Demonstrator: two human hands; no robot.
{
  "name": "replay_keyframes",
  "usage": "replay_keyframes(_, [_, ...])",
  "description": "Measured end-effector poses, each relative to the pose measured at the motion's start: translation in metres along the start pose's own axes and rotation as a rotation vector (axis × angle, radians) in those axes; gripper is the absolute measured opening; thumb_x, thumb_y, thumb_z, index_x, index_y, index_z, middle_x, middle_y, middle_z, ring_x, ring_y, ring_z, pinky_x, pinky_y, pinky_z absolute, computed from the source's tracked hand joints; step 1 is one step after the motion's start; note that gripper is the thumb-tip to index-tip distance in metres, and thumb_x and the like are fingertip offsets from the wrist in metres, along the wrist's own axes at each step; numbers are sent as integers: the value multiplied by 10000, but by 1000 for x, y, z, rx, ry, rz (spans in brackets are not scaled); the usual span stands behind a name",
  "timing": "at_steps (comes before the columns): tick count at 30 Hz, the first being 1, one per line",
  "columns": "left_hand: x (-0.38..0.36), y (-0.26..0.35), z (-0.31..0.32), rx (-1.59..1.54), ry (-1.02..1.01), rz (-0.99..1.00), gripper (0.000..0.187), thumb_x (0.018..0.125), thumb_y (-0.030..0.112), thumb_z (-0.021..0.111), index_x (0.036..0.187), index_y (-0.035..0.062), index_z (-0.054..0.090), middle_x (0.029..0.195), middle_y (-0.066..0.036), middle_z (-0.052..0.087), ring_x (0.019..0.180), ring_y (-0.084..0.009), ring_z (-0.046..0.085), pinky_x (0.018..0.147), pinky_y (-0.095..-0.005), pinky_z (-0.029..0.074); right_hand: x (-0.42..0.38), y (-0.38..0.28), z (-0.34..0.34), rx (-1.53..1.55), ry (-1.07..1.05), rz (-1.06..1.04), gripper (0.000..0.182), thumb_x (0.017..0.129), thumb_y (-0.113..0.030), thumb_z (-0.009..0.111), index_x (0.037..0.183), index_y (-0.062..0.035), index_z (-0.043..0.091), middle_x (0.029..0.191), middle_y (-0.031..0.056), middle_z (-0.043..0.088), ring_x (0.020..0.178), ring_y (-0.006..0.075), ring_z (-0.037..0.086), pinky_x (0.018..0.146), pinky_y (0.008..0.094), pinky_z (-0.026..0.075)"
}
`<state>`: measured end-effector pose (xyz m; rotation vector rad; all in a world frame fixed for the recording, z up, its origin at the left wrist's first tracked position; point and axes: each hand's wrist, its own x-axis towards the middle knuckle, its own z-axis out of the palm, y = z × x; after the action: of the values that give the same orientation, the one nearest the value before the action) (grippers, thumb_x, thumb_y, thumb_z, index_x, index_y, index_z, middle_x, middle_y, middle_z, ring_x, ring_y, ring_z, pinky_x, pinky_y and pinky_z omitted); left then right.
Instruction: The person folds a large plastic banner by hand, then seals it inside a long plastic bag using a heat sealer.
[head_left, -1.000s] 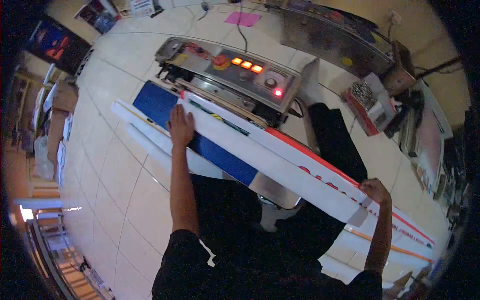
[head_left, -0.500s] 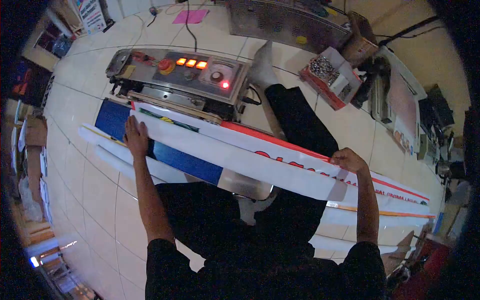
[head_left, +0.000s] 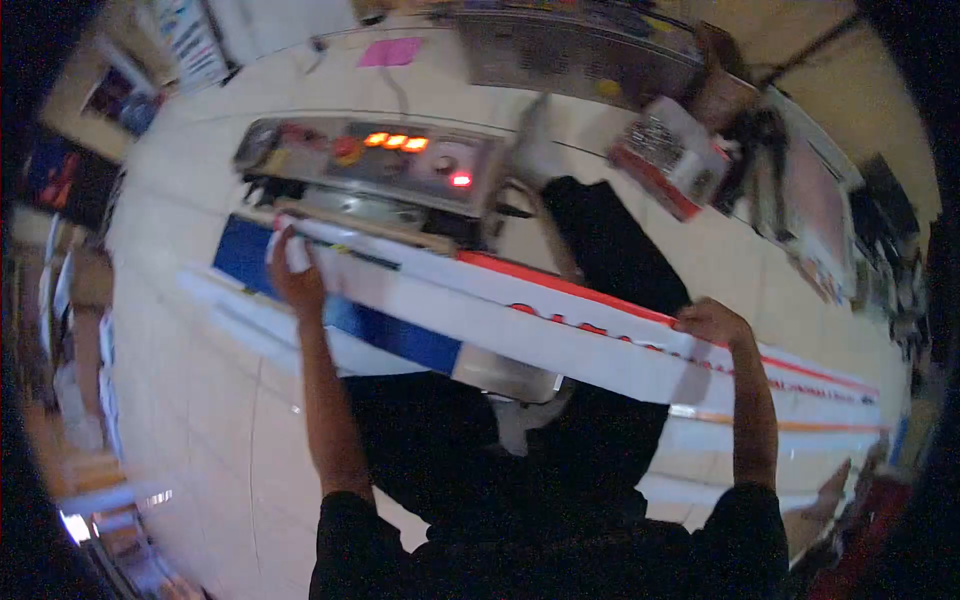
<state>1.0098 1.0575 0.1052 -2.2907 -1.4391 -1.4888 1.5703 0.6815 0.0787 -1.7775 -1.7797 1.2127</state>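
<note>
A long folded white banner [head_left: 440,300] with a red edge and red lettering stretches between my hands across a band sealer [head_left: 400,165]. My left hand [head_left: 297,275] is closed on the banner's left end, over the sealer's blue conveyor belt [head_left: 410,338]. My right hand [head_left: 718,322] pinches the red upper edge farther along, near my right knee. The sealer's orange switches and red display are lit. The banner's left part lies along the front of the sealer, hiding some of the belt.
More white banner strips [head_left: 280,320] lie on the tiled floor [head_left: 200,440] at left and right. A box of small metal pieces [head_left: 668,155] stands at the back right, near a large metal case [head_left: 570,60]. A pink sheet [head_left: 391,52] lies at the back.
My left hand has gone from lying flat on the banner to gripping its left end. My right hand keeps its pinch. The whole view has shifted slightly and blurred.
</note>
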Motion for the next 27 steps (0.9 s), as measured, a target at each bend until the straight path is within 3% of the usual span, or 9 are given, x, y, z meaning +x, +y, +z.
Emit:
replay_keyframes(2, [23, 47, 3, -33, -84, 48, 245, 825, 97, 645, 1069, 72, 632, 1040, -125, 656, 1037, -294, 598, 930, -398, 433, 4, -37, -8, 36, -66, 292, 241, 886, -273, 641, 838, -43, 695, 595, -6, 540, 557, 87, 463, 531, 293, 405])
replay_keyframes(5, [50, 97, 19, -165, -190, 18, 239, 830, 171, 654, 1035, 49, 643, 1013, -150, 659, 992, -322, 611, 894, -399, 457, 0, -30, -3, 95, -60, 439, 300, 885, -326, 636, 893, -34, 705, 686, 22, 641, 621, 100, 524, 601, 304, 459])
replay_keyframes(12, [72, 142, 49, -115, -392, 19, 250, 822, 214, 672, 989, 29, 675, 1002, -165, 666, 934, -338, 635, 804, -401, 503, 0, -29, -7, 84, -83, 481, 294, 882, -325, 641, 866, -40, 711, 657, 3, 612, 613, 79, 495, 572, 286, 443])
replay_keyframes(14, [69, 131, 63, -214, -324, 88, 218, 825, 205, 666, 957, 32, 684, 971, -146, 679, 898, -322, 650, 789, -392, 511, -1, -25, -7, 147, -64, 282, 301, 878, -332, 644, 857, -40, 712, 642, 4, 606, 608, 79, 494, 567, 290, 444])
replay_keyframes(16, [69, 126, 68, -124, -288, 219, 198, 830, 193, 662, 947, 36, 690, 941, -135, 688, 866, -317, 659, 776, -381, 516, -2, -29, -6, 80, -33, 308, 290, 879, -316, 647, 853, -35, 709, 637, 8, 607, 611, 79, 501, 571, 293, 448])
replay_keyframes(20, [68, 134, 66, -144, -351, 71, 184, 825, 167, 679, 951, 35, 700, 961, -132, 693, 889, -291, 669, 786, -357, 517, -6, -5, 1, 155, -12, 279, 270, 887, -281, 646, 852, -19, 702, 650, 16, 619, 623, 90, 517, 609, 285, 466])
replay_keyframes(22, [65, 121, 73, -203, -332, 194, 178, 828, 152, 675, 961, 37, 702, 979, -131, 692, 921, -279, 666, 811, -343, 511, -5, -16, -1, 154, -33, 240, 275, 894, -287, 638, 853, -22, 698, 667, 17, 622, 634, 93, 515, 618, 287, 466])
replay_keyframes(24, [64, 128, 71, -328, -343, -10, 175, 832, 149, 665, 963, 39, 700, 983, -127, 691, 934, -277, 662, 825, -336, 506, -6, -16, -2, 182, -42, 242, 277, 898, -289, 632, 856, -23, 696, 678, 18, 626, 643, 93, 516, 619, 290, 465])
replay_keyframes(27, [66, 136, 62, -266, -370, -11, 179, 835, 149, 656, 972, 43, 699, 994, -125, 690, 947, -274, 658, 837, -330, 500, -6, -11, -2, 202, -52, 242, 281, 906, -291, 623, 834, -26, 682, 670, -8, 600, 638, 81, 493, 610, 285, 449])
